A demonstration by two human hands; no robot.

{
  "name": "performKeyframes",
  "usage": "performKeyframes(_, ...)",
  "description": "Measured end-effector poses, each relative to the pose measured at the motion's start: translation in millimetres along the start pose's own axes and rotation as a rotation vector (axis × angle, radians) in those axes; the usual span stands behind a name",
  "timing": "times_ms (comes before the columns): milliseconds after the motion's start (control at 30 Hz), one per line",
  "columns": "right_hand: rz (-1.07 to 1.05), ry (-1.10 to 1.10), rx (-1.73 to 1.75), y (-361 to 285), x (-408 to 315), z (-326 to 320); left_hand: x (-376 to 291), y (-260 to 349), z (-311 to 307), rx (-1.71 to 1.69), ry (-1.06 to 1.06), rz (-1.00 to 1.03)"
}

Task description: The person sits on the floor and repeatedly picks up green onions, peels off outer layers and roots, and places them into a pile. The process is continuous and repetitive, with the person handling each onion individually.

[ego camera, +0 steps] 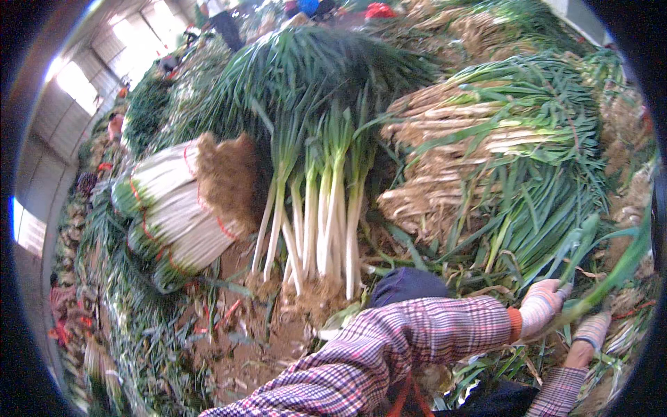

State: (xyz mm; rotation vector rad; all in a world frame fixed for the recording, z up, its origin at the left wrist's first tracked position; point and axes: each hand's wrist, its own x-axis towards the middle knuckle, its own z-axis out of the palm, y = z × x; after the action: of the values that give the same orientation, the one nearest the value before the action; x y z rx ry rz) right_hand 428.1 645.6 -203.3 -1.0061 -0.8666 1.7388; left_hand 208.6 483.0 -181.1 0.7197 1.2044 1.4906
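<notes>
My left hand (544, 305), in a striped knit glove, grips a long green onion (599, 297) at the lower right. Close below it, my right hand (592, 329), also gloved, is beside the same stalk; its fingers are partly hidden and their grip is unclear. Left of my hands, cleaned green onions (328, 224) with white stems lie side by side, leaves pointing away. Untrimmed green onions (448, 156) with soil-brown roots and outer skins are heaped beyond my left hand. Bundles of white-stemmed green onions (182, 208), tied with red bands, are stacked at the left.
Peeled leaves and scraps (151, 333) cover much of the brown ground (234, 365). My dark-clad knee (409, 286) shows beside my left sleeve. A person in dark clothes (226, 28) is at the far top left. More leafy heaps reach a wall with bright windows (78, 86).
</notes>
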Motion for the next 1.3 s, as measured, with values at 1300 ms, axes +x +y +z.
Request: performKeyframes(1300,-0.202,0.072,-0.456,5.0,17.4,28.5,-17.6,4.5,-18.8,0.179,-0.181,0.05)
